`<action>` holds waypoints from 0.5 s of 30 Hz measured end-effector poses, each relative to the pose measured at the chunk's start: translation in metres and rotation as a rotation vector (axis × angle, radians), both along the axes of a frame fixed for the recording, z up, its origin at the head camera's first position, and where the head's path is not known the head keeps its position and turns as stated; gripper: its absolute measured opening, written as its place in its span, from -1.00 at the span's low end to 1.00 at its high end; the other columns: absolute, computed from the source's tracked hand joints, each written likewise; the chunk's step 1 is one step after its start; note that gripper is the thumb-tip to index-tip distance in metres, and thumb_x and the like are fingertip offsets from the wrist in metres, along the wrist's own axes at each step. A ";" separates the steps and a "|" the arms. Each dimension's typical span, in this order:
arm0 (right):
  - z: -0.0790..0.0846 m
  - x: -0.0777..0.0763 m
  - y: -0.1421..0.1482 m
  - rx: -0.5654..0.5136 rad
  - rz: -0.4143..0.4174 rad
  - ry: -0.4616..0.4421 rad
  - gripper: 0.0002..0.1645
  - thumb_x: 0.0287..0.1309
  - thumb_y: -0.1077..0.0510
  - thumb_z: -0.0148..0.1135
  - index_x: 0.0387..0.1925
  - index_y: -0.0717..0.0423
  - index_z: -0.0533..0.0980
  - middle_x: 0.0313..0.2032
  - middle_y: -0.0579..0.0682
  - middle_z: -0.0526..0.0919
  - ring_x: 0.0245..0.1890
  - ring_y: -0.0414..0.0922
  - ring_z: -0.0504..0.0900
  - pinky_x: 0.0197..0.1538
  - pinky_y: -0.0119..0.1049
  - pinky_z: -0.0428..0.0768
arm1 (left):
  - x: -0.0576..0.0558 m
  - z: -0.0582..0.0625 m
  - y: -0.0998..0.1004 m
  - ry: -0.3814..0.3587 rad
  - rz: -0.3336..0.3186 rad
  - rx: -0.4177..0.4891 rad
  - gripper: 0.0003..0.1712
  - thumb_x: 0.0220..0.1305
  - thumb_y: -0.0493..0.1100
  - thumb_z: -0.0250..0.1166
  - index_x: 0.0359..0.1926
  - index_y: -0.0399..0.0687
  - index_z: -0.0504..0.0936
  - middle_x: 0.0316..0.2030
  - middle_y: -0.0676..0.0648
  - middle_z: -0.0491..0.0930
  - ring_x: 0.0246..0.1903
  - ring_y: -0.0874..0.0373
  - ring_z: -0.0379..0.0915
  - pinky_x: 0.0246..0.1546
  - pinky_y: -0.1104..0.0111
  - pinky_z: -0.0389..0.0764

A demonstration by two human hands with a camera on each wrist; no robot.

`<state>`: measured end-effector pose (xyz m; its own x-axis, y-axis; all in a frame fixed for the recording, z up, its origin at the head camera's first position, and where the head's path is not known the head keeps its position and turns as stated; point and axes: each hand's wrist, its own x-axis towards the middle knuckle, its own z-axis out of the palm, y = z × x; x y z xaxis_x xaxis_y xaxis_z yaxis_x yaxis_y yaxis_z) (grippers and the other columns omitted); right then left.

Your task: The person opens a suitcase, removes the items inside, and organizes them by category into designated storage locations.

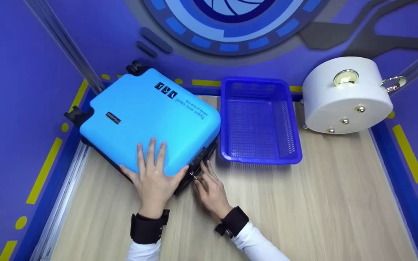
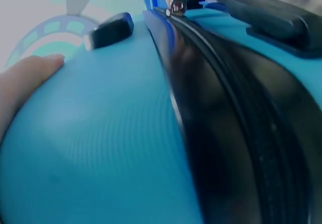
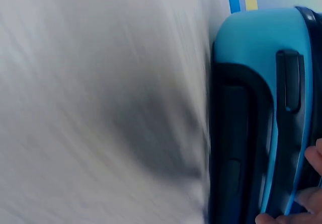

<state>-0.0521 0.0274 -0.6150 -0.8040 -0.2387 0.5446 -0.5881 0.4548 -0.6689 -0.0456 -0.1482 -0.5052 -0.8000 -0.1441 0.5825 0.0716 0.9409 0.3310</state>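
A bright blue hard-shell suitcase (image 1: 147,116) lies flat on the left of the table, its wheels toward the back left. My left hand (image 1: 154,183) rests on the lid's near corner with fingers spread straight. At the suitcase's right side, my right hand (image 1: 212,190) pinches a metal zipper pull (image 1: 193,175). In the left wrist view the fingers hold this pull (image 2: 179,1) at the far end of the black zipper (image 2: 236,88). The right wrist view shows the suitcase's side with a black handle (image 3: 240,133) and right-hand fingers (image 3: 314,158) at the edge.
A blue plastic basket (image 1: 259,160) stands just right of the suitcase. Farther right is a white round drum-shaped case (image 1: 339,87) with gold knobs and a ring handle. Blue patterned panels (image 1: 9,108) wall in the wood-grain table (image 1: 321,210) at the back and sides.
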 end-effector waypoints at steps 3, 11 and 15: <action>0.001 -0.002 0.002 -0.022 0.017 -0.078 -0.90 0.23 0.17 0.19 -0.36 0.12 0.54 0.23 0.25 0.39 0.27 0.30 0.27 0.22 0.14 0.29 | 0.004 0.000 -0.006 0.001 -0.066 0.011 0.01 -0.26 0.35 0.46 0.26 0.03 0.46 0.33 -0.12 0.30 0.35 -0.29 0.02 0.05 -0.50 -0.42; -0.001 -0.007 0.010 -0.103 0.083 -0.260 -0.89 0.29 0.11 0.12 -0.32 0.03 0.52 0.29 0.13 0.32 0.34 0.23 0.18 0.20 0.28 0.21 | 0.021 -0.006 -0.032 -0.045 -0.266 -0.015 0.00 -0.16 0.29 0.45 0.32 0.02 0.38 0.38 -0.18 0.18 0.38 -0.26 -0.07 0.11 -0.46 -0.36; -0.001 -0.016 0.014 -0.143 0.101 -0.319 -0.90 0.31 0.12 0.10 -0.29 0.04 0.52 0.31 0.10 0.31 0.35 0.25 0.13 0.22 0.30 0.14 | 0.026 -0.010 -0.043 -0.095 -0.305 0.010 0.19 -0.32 0.24 0.56 0.38 0.01 0.28 0.42 -0.17 0.10 0.42 -0.23 -0.18 0.18 -0.39 -0.37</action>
<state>-0.0683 0.0412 -0.6164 -0.9149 -0.2655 0.3040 -0.3770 0.2934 -0.8785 -0.0198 -0.1909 -0.5147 -0.8579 0.1057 0.5029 0.3186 0.8772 0.3591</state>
